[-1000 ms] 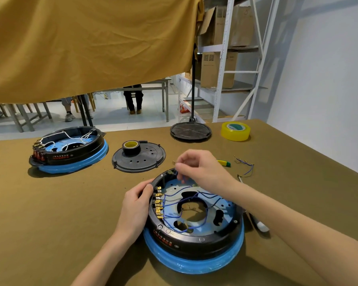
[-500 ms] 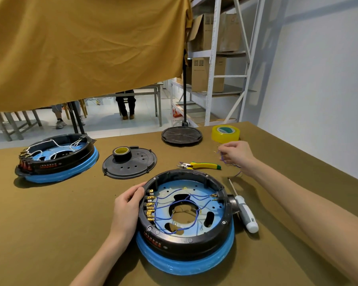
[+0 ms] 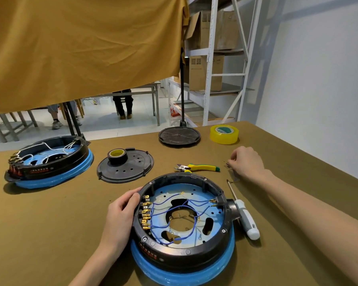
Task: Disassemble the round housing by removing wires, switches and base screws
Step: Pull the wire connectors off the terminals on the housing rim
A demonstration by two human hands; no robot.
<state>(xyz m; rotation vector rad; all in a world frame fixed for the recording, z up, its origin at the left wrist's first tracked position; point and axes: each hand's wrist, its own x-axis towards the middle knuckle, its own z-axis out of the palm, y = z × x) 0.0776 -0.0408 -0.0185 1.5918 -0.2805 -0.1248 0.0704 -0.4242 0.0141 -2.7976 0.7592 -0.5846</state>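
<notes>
The round housing point(image 3: 184, 219) sits on the olive table point(image 3: 39, 234) right in front of me, a black ring on a blue base, open on top so the blue wires point(image 3: 163, 211) show, looping across the pale blue plate from the brass terminals point(image 3: 146, 211) at its 9 o'clock edge. My left hand point(image 3: 120, 215) rests against that 9 o'clock side, fingers curved over the black rim and gripping it. My right hand point(image 3: 246, 162) is out at about 1 o'clock from the housing, knuckles up, fingertips drawn together low over the table by some small dark bits; I cannot tell whether they pinch anything. A white-handled screwdriver point(image 3: 245, 217) lies just beside the housing at 3 o'clock, its shaft pointing toward my right hand. Yellow-handled cutters point(image 3: 196, 167) lie at 12 o'clock, between the housing and a flat black disc point(image 3: 179, 136). At 11 o'clock a black cover plate point(image 3: 130, 169) carries a roll of dark tape point(image 3: 117, 155). A second housing point(image 3: 50, 162) with white wires stands far off at 10 o'clock, and a yellow tape roll point(image 3: 224, 134) at 1 o'clock beyond my right hand.
</notes>
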